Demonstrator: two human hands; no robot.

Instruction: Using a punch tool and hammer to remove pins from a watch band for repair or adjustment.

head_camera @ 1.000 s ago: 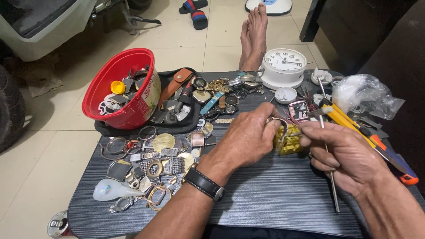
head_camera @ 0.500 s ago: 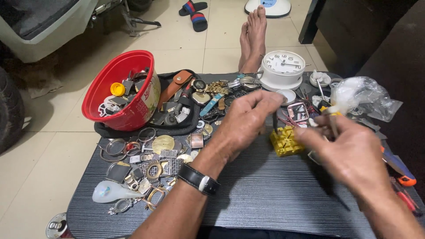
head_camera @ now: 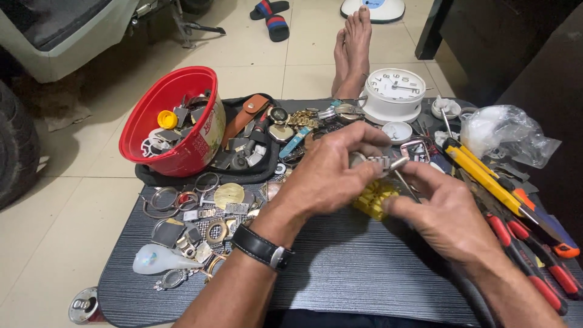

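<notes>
Entry: my left hand (head_camera: pixel 331 173) now gripping metal watch band (head_camera: pixel 371 162), lifted off yellow block (head_camera: pixel 376 197); right hand (head_camera: pixel 446 209) bringing thin tool (head_camera: pixel 405 182) back alongside; fitting resuming over bench (head_camera: pixel 340 267).

Landmark: white round clock (head_camera: pixel 393 92) at the table's far edge.

- Crumpled clear plastic bag (head_camera: pixel 507 133): right of the clock.
- Red bowl (head_camera: pixel 173 124), pale printed label (head_camera: pixel 208 130) on its wall: well left of the clock.
- Drink can (head_camera: pixel 83 305), silver top, red side: far left, nearest the viewer.

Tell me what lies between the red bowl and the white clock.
In the head view, between the red bowl and the white clock lies a black tray of watch parts, with a brown strap and watch cases.
</notes>
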